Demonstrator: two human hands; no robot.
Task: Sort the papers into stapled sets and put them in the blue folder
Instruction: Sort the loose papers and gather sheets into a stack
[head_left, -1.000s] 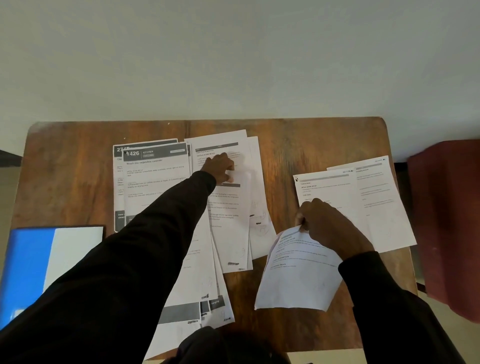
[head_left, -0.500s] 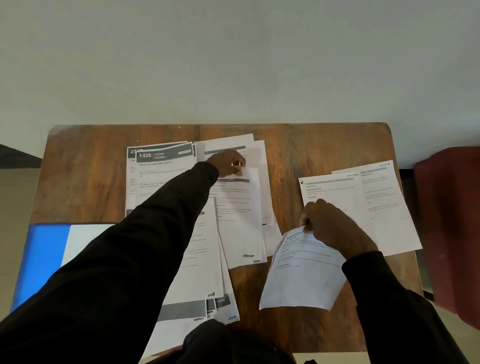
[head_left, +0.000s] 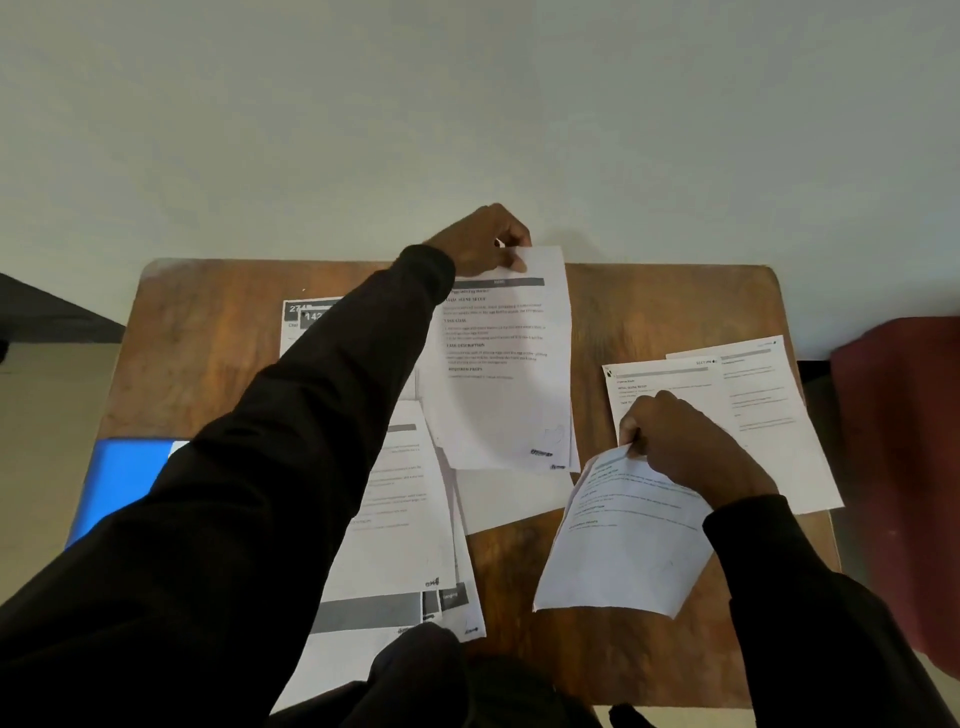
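Observation:
My left hand (head_left: 483, 241) pinches the top edge of a printed sheet (head_left: 501, 374) and holds it lifted above the middle of the wooden table (head_left: 670, 306). My right hand (head_left: 675, 441) grips the top corner of another sheet (head_left: 628, 545), which hangs curled over the table's front right. Two printed sheets (head_left: 758, 410) lie overlapped flat at the right. A fanned pile of papers (head_left: 400, 525) lies under my left arm, with dark-headed sheets (head_left: 301, 317) behind it. The blue folder (head_left: 114, 478) lies open at the left edge, mostly hidden by my sleeve.
A dark red object (head_left: 904, 467) stands just off the table's right side. The table's far edge meets a pale wall (head_left: 467, 104). A blank sheet (head_left: 509, 499) lies under the lifted one.
My left hand has lifted one sheet off the middle pile and raised it toward the far edge. My right hand keeps hold of its sheet in the same spot.

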